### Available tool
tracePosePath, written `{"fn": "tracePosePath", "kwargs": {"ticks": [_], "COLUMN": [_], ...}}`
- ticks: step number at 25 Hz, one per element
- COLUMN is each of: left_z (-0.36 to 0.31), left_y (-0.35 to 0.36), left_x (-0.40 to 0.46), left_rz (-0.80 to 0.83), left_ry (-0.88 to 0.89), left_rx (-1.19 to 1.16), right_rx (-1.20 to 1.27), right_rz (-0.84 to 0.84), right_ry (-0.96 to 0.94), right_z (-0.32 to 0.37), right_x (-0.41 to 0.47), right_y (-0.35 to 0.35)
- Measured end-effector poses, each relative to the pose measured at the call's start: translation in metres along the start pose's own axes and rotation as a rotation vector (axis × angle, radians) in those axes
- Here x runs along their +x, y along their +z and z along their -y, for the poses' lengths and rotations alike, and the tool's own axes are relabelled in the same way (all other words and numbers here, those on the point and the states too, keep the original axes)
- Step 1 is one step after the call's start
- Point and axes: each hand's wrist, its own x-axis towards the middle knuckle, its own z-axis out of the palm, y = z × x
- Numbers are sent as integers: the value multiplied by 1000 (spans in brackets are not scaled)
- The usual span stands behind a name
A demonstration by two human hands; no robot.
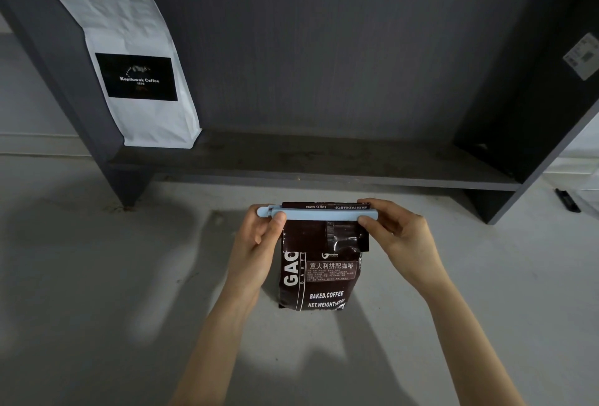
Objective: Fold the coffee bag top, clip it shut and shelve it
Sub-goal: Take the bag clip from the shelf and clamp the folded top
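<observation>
A dark brown coffee bag (319,279) with white lettering stands upright on the pale floor in front of the shelf. Its top is folded over, and a long light-blue clip (319,213) lies across the fold. My left hand (259,237) pinches the clip's left, hinged end between thumb and fingers. My right hand (393,234) pinches the clip's right end the same way. The dark grey shelf board (324,159) runs across the view just beyond the bag.
A white coffee bag (139,75) with a black label leans at the left end of the shelf. The shelf's side panels (531,114) stand left and right. A small black object (567,201) lies on the floor at far right.
</observation>
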Motion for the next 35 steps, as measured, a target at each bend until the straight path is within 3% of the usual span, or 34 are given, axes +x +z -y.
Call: {"fn": "tracePosePath", "kwargs": {"ticks": [19,24,35], "left_z": [3,13,42], "left_y": [2,-2,-13], "left_x": [0,-2,-7], "left_rz": [-17,45,259], "left_ry": [25,-10,-200], "left_rx": [-27,5,194], "right_rx": [32,80,66], "right_rz": [-26,-32,132], "right_ry": [-48,-32,151], "right_z": [-9,-22,-63], "right_x": [-2,-3,-13], "right_y": [3,6,23]}}
